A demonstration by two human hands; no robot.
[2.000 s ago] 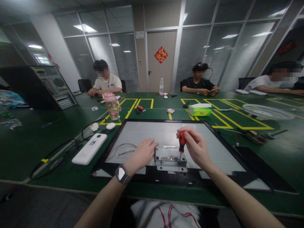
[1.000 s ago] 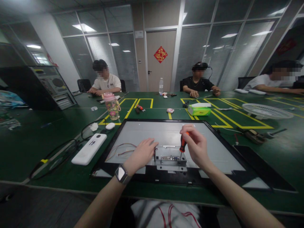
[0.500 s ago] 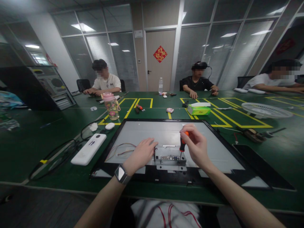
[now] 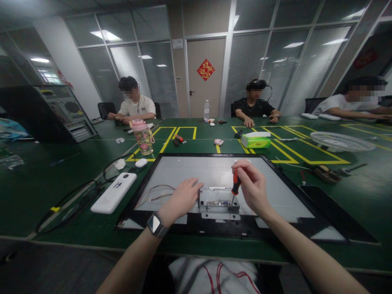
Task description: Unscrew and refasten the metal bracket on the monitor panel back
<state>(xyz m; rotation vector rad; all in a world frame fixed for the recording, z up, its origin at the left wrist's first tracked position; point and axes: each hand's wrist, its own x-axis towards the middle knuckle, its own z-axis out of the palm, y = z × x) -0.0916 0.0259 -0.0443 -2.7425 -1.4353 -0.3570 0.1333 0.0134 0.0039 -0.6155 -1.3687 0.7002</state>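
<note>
In the head view, a large flat display panel (image 4: 183, 168) with a black frame lies on the green table. A metal bracket box (image 4: 211, 195) with a row of connector ports sits near its front edge. My right hand (image 4: 253, 185) grips a red and black screwdriver (image 4: 236, 183), which is nearly upright with its tip at the right end of the box. My left hand (image 4: 180, 200) lies flat on the panel, fingers stretched out, fingertips at the box's left edge. Thin wires (image 4: 159, 192) lie beside it on the panel.
Left of the panel are a white power bank (image 4: 114, 194), black cables (image 4: 69, 204) and a pink-lidded bottle (image 4: 142, 138). Beyond stands a green tissue pack (image 4: 256, 141). A black flat piece (image 4: 337, 212) lies at the right. Several people sit across the table.
The screwdriver handle leans slightly differently, and my right fingers have shifted a little around its top. My left hand stays in place.
</note>
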